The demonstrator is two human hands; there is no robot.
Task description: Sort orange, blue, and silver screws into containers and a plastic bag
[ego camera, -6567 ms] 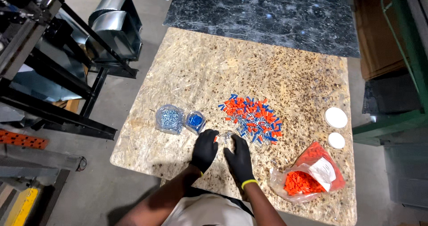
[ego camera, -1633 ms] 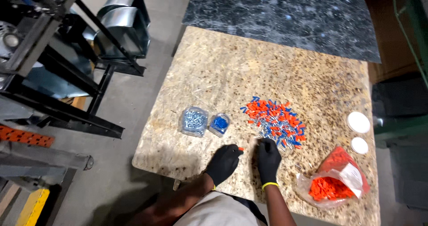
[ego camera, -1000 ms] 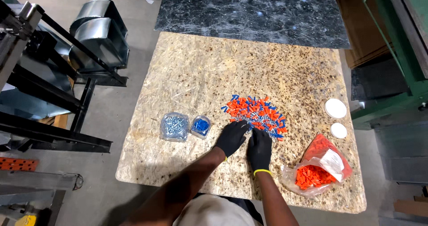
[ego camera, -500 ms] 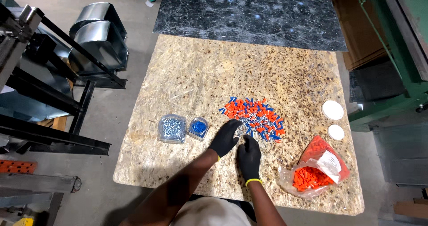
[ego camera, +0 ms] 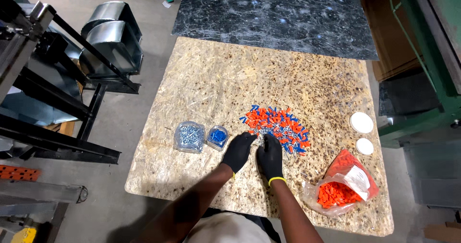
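Your left hand (ego camera: 237,152) and right hand (ego camera: 270,157) rest fingers-down at the pile of orange and blue connectors (ego camera: 276,128); grip unclear, so pick singly.

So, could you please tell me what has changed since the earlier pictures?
Both gloved hands, left hand and right hand, moved from the bare board up to the near edge of the orange and blue pile. Containers, lids and bag stayed put.

The gloved hands (ego camera: 254,154) hide the near edge of the pile of small orange and blue pieces (ego camera: 277,128).
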